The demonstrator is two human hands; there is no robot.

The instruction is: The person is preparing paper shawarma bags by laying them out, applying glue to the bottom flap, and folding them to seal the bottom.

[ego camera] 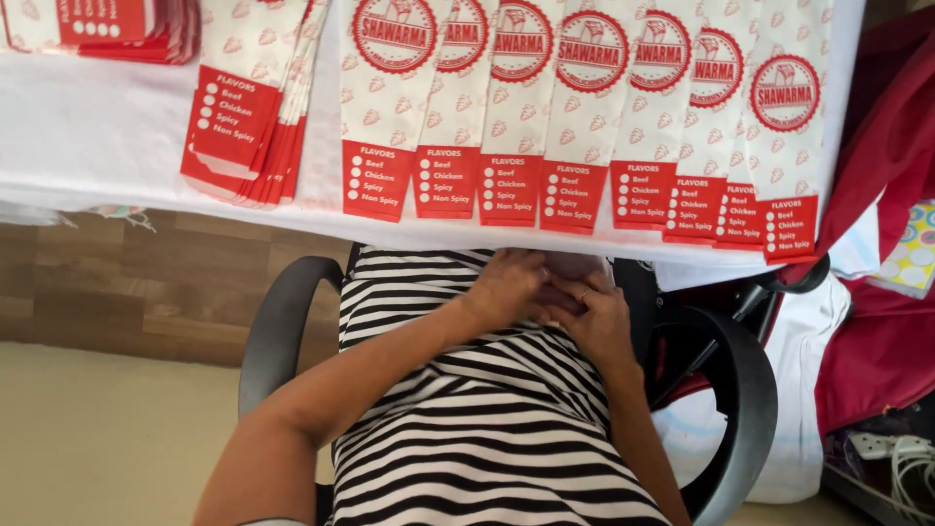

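Both forearms reach forward over a striped lap to the near table edge (146,190). Left hand (508,285) and right hand (596,317) press together, fingers curled; whether they grip anything I cannot tell. Seven paper bags (584,117) already lie fanned just beyond them, a stack (248,127) further left.
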